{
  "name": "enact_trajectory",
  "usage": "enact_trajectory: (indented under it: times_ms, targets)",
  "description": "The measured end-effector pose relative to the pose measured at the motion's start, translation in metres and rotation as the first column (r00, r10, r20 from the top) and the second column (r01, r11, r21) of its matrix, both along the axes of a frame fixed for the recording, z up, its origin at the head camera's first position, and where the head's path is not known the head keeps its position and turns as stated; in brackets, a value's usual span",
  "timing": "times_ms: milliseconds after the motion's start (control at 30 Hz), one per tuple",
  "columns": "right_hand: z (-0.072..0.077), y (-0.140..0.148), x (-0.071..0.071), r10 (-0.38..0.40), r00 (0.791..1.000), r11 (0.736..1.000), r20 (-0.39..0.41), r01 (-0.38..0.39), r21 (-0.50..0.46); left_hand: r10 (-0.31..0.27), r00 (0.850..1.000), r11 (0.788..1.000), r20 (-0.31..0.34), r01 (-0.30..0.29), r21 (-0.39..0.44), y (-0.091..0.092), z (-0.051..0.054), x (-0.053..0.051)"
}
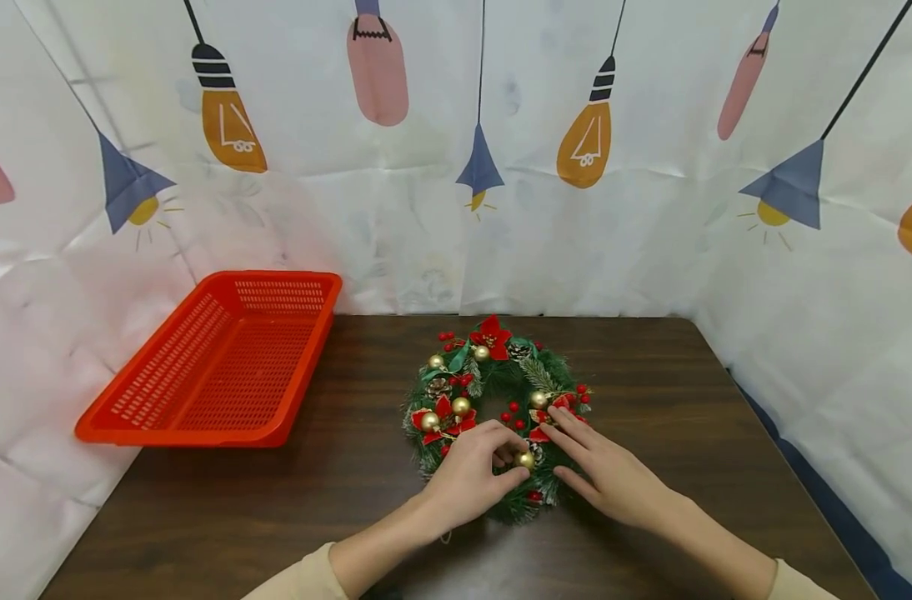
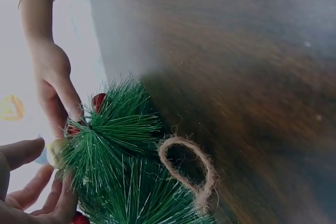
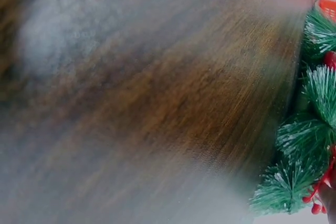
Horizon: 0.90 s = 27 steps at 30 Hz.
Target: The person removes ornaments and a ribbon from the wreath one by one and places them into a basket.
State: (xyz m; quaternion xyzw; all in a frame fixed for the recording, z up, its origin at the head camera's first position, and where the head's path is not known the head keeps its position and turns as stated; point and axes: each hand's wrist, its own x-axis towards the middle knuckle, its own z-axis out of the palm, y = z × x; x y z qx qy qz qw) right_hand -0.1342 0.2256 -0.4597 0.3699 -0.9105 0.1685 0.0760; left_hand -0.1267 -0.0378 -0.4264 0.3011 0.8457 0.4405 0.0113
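A green wreath (image 1: 553, 367) with red flowers, berries, pinecones and gold balls lies on the table. At its lower part the left hand (image 1: 467, 475) has thumb and index finger on either side of a gold ball (image 1: 526, 460), pinching it. The left wrist view shows this hand (image 2: 37, 192) at the ball (image 2: 55, 153), beside green needles (image 2: 121, 129). Spread and fairly straight, the fingers of the right hand (image 1: 621, 479) rest on the wreath's right side by a red flower (image 1: 540, 423). In the right wrist view, wreath needles (image 3: 302, 140) show at the right edge.
A red slotted basket (image 1: 246, 367) sits at the back left of the dark wooden table (image 1: 651, 367). A twine loop (image 2: 186, 163) sticks out from the wreath's near edge. Behind the table hangs a white cloth (image 1: 396, 217) printed with lamps and bulbs.
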Motion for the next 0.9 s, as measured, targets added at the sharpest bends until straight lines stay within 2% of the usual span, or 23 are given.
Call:
enact_trajectory:
  times_ms: [167,533,767,900]
  targets:
    - [0.0005,-0.0002,-0.0013,0.000,1.000,1.000,0.009,0.001,-0.003,0.009,1.000,1.000,0.005,-0.009,0.002,0.0018,-0.0008,-0.0024]
    - [0.0003,-0.0014,-0.0006,0.009,1.000,1.000,0.011,-0.009,-0.025,0.040,0.997,0.999,0.068,-0.041,0.012,0.0054,-0.0005,-0.0029]
    - [-0.0008,-0.0025,0.0002,0.003,0.999,0.999,0.042,-0.001,-0.044,0.039,0.998,0.999,0.045,-0.038,-0.010,0.0083,-0.0013,-0.0050]
    - [-0.0033,-0.0048,-0.0007,0.000,1.000,0.999,0.019,0.000,-0.049,0.045,0.999,0.999,0.016,-0.044,-0.027,0.0086,-0.0022,-0.0057]
